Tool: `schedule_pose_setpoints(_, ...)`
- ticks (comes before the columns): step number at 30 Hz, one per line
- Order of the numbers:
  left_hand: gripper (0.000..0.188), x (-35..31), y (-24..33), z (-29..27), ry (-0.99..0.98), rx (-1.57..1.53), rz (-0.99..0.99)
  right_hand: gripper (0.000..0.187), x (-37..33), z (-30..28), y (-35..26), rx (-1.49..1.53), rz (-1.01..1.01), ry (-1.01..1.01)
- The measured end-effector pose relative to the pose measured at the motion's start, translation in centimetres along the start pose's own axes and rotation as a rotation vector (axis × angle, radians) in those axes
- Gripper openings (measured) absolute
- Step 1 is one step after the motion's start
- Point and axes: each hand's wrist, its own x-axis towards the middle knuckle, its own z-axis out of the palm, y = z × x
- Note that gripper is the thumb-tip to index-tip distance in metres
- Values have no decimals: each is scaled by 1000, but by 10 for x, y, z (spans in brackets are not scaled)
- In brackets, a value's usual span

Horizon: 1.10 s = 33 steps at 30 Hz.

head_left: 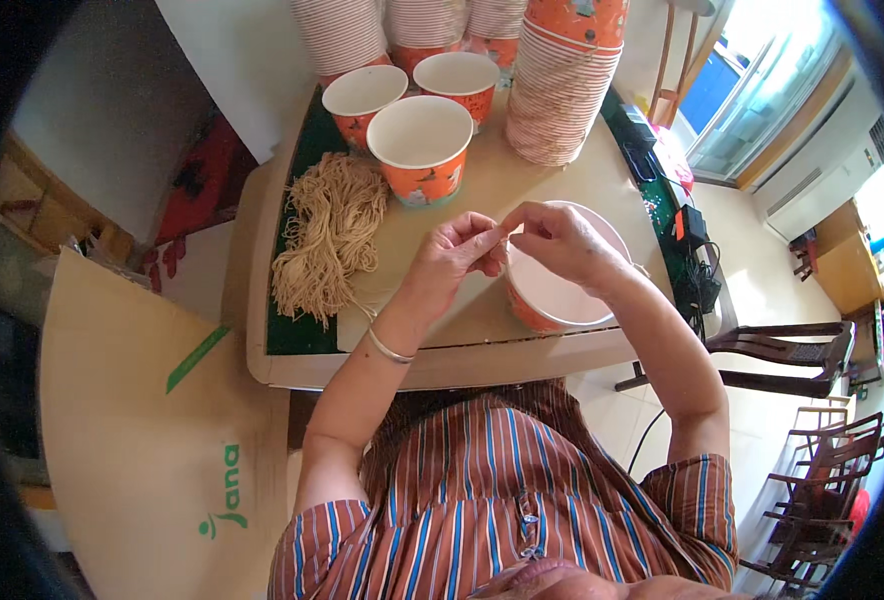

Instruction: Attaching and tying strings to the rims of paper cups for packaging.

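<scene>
My left hand point(459, 258) and my right hand point(562, 240) meet at the left rim of a white-lined orange paper bucket point(572, 270) near the table's front edge. Both are closed in a pinch, fingertips touching. Between them shows a bit of pale cord point(505, 243), mostly hidden by the fingers. A short tuft of cord point(642, 269) sticks out at the bucket's right side. Left of my left hand lies a loose bundle of beige cords point(332, 235). Just beyond the hands stands another orange paper bucket point(420, 135), upright.
Two more buckets, a left one point(365, 92) and a right one point(457, 75), stand behind. A tall nested stack of buckets point(562, 95) rises at the back right, with more stacks behind. Black adapters and cables point(697, 270) lie along the right edge. A large cardboard sheet point(142, 400) leans at left.
</scene>
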Motion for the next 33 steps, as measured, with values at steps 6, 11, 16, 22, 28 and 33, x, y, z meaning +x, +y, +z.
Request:
schedule_pose_setpoints(6,14,0,-1,2,46,106,56,13,4,5,12,32,-2,34)
schedule_pose_setpoints(11,14,-1,3,7,52,109,81,14,2,-3,-8,3,102,-28)
schedule_pose_setpoints(16,14,-1,1,5,71,126,110,14,1,-7,-19,-185,8,-115)
schedule_pose_setpoints(22,12,0,2,8,80,146,75,19,8,-1,3,-31,34,-97)
schedule_pose_setpoints(28,11,-1,3,8,101,148,59,17,6,-7,-18,-165,141,-135)
schedule_pose_setpoints(33,12,2,-1,3,73,78,52,13,14,-11,-8,-62,193,-206)
